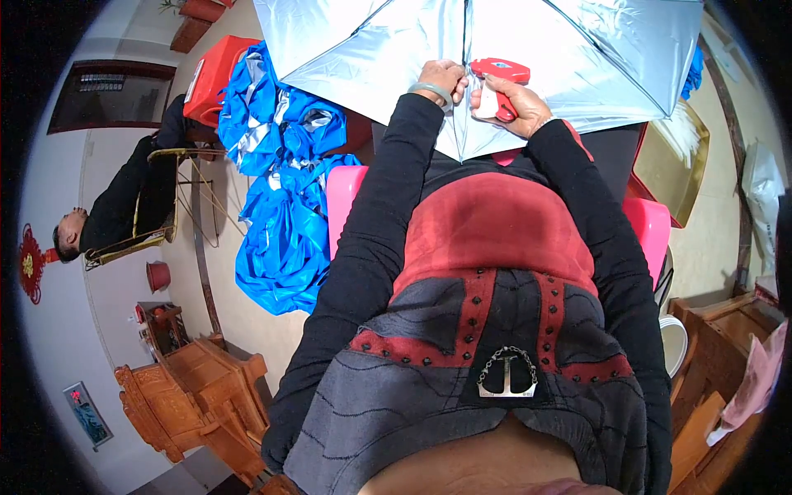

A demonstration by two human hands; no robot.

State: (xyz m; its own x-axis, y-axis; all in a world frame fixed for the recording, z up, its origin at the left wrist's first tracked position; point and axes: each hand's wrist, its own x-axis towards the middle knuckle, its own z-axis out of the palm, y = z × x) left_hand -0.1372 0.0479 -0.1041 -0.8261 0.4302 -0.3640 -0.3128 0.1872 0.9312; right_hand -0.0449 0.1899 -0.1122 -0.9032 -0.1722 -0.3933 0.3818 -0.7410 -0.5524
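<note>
A silver-lined umbrella (pixel 544 37) lies spread in front of me, its dark ribs running across the fabric. My left hand (pixel 441 80) is closed at the middle rib, pinching the umbrella close to its near corner. A bracelet circles that wrist. Just right of it, my right hand (pixel 526 111) grips a red hand tool (pixel 502 69) with a pale part near the palm. Its front end is close to the rib and my left fingertips. The exact kind of tool cannot be made out, and the fingers partly cover it.
Crumpled blue-and-silver fabric (pixel 280 223) hangs in heaps at my left beside a red plastic stool (pixel 216 81). Pink chair parts (pixel 648 231) flank me. A gold-coloured box (pixel 681 186) with white items stands at right. Another person (pixel 124 194) sits in a chair far left, near carved wooden furniture (pixel 186 396).
</note>
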